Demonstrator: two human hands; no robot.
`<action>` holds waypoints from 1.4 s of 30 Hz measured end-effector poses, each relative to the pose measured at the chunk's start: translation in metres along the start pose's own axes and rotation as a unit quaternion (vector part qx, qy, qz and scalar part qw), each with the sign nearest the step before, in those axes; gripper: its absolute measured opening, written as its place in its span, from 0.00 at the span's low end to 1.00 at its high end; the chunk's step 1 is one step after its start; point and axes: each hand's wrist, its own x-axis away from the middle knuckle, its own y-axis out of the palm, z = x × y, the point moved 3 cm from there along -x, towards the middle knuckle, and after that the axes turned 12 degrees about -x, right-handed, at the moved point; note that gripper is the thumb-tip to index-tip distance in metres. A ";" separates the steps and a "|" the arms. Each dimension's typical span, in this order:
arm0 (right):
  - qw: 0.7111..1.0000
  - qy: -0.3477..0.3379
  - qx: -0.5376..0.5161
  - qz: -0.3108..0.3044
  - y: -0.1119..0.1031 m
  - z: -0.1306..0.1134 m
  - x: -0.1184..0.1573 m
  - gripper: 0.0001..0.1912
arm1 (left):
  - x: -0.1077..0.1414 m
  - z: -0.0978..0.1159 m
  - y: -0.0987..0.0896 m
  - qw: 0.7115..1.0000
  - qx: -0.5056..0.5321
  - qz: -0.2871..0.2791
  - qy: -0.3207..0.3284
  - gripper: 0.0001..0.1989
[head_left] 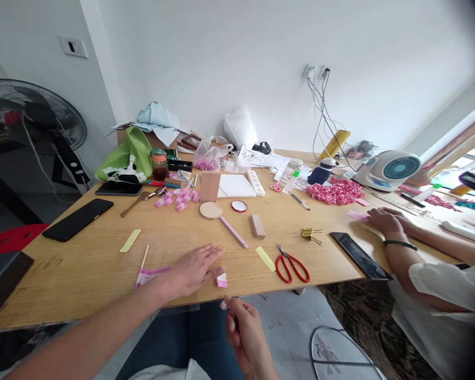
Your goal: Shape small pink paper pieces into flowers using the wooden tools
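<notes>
My left hand (196, 268) lies nearly flat on the table near the front edge, fingers stretched out to the right. By its thumb is a small pink-and-white piece (221, 279); I cannot tell whether the thumb touches it. A pink strip of material (152, 273) runs out from under my left wrist, with a thin wooden stick (143, 258) at its left end. My right hand (243, 322) is held just off the table's front edge, thumb and forefinger pinched together. Something small and pale shows at their tips, too little to name.
Red-handled scissors (292, 266), a yellow strip (265, 258), a wooden block (257, 226) and a binder clip (312, 235) lie to the right. A phone (78, 219) is at left. Pink flower pieces (178, 198) lie farther back. Another person's hands (386, 221) rest at far right.
</notes>
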 end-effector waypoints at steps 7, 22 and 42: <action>1.000 -0.003 -0.026 0.005 0.003 -0.004 0.006 0.22 | 0.021 0.023 -0.012 0.957 0.181 0.136 -0.180 0.16; 0.999 -0.010 0.017 0.025 -0.008 -0.009 0.036 0.27 | 0.062 0.101 0.075 0.597 0.702 0.044 -0.387 0.26; 0.996 -0.018 0.092 0.000 -0.033 0.019 0.034 0.26 | 0.060 0.098 0.082 0.530 0.740 0.039 -0.411 0.16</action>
